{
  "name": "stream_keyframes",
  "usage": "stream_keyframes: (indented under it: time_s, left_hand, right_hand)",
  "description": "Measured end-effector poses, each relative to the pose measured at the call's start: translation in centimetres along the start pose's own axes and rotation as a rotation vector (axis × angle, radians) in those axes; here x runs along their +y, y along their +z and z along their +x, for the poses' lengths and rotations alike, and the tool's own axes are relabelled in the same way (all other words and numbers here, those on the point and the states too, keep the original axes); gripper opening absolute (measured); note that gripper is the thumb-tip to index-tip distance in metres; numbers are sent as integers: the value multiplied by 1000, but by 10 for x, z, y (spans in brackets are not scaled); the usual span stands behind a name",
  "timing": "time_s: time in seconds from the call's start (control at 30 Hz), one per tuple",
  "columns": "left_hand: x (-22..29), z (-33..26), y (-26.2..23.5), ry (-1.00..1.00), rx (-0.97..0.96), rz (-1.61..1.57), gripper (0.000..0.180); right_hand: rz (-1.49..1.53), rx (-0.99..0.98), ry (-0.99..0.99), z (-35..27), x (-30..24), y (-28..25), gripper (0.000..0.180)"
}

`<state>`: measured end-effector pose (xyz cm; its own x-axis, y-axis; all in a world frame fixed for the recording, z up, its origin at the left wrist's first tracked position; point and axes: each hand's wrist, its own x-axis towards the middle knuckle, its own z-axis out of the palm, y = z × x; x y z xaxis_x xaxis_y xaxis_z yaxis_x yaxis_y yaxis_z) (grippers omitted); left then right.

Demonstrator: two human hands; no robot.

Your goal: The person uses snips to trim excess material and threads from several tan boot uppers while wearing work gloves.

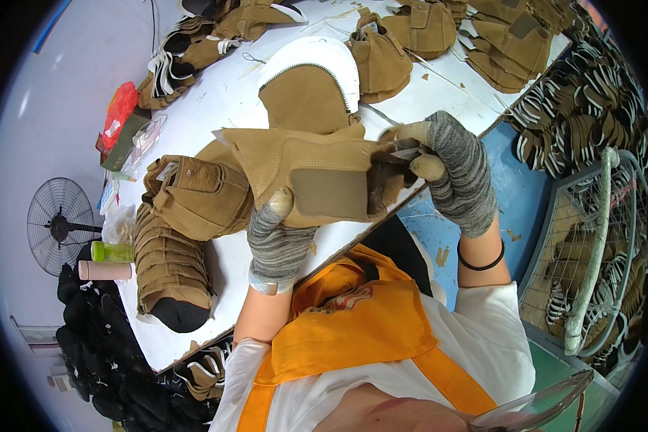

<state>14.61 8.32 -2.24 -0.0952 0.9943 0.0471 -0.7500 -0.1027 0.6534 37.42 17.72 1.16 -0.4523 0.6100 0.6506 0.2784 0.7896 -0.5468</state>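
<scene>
A brown suede boot upper (317, 173), with a darker rectangular panel, is held up over the front edge of the table. Against its lower edge, my left hand (284, 234) in a grey knit fingerless glove grips it, thumb on the outer face. My right hand (453, 173), gloved alike, is closed at the upper's dark opening on the right. Between its fingertips shows a small grey and dark piece, partly hidden, whose kind I cannot make out. Just beyond the upper lies a brown piece (302, 97) with a zigzag-stitched edge against white curved material (313, 54).
Stacked brown uppers (173, 259) lie left on the white table (223, 97); more (504, 50) stand along the far side. A wire cart (590, 245) holding pieces is at the right. A fan (59, 227), green-lidded jar (111, 252) and pink bottle (104, 271) are left.
</scene>
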Motion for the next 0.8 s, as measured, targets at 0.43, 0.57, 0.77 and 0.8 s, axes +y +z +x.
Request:
stream_keyframes:
  time_s: [0.43, 0.57, 0.77, 0.8]
  left_hand:
    - [-1, 1, -4, -17, -34, -26, 64]
    - [-3, 1, -3, -25, -51, -15, 64]
    - [-3, 1, -3, -28, -41, -23, 64]
    - [-3, 0, -4, -27, -32, -17, 64]
  right_hand:
    - [8, 14, -48, 0, 13, 8, 26]
    - [94, 32, -60, -5, 22, 8, 26]
    - [178, 20, -57, -3, 17, 11, 25]
    - [180, 11, -1, -4, 17, 11, 29]
